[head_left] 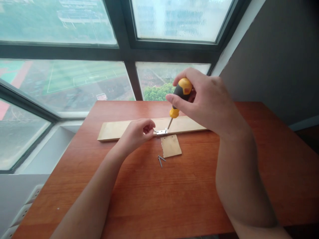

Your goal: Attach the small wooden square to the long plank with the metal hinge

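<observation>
My right hand (204,99) is wrapped round the yellow and black handle of a screwdriver (183,89). The shaft slants down, and its tip meets a small silver metal fitting (161,132) with holes. This fitting lies at the near edge of a long pale wooden board (113,129). My left hand (139,132) rests over the board, thumb and fingers pinched at the fitting's left end. A thin dark bit shows between those fingertips and the fitting; its kind is unclear. Just in front are a small square wooden piece (171,146) with small holes and several loose screws (160,160).
The reddish-brown table (159,199) carries all of this. Large framed windows (127,53) stand behind and to the left, with a grey wall (279,59) on the right. Wall sockets (22,212) sit low beside the table's left edge.
</observation>
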A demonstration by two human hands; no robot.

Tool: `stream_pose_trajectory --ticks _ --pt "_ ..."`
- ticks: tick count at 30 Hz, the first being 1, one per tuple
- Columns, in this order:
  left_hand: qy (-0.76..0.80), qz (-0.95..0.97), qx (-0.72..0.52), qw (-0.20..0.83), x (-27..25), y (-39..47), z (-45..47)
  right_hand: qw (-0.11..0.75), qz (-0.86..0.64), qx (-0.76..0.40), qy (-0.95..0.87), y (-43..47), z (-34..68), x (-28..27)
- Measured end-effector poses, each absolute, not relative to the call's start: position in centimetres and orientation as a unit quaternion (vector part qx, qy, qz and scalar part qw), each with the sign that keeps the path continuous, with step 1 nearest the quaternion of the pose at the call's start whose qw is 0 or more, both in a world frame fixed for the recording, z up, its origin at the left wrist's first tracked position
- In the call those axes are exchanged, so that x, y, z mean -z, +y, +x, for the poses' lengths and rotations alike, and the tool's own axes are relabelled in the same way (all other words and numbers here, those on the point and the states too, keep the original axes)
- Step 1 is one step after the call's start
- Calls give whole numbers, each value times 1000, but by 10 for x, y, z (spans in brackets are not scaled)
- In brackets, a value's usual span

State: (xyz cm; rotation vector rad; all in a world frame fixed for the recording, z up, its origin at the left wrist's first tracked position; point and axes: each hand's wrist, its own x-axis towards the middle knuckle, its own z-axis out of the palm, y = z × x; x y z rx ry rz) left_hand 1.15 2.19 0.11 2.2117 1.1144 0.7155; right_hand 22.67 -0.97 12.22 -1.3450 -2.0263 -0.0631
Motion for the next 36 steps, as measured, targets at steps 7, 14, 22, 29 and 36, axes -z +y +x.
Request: stream_pose_trajectory --ticks 7,14,22,29,36 --pt "422 829 -258 260 7 23 17 347 -519 18 -781 -9 226 -123" --pt "418 837 -256 244 10 24 22 343 -519 15 -783 -9 226 -122" --pt "407 845 -258 233 15 23 25 345 -517 19 -784 -9 226 -123" --pt "409 845 -253 233 16 24 23 346 -518 15 -783 -9 226 -123" --pt "410 849 -244 229 16 23 23 344 -519 19 -782 -9 226 -123"
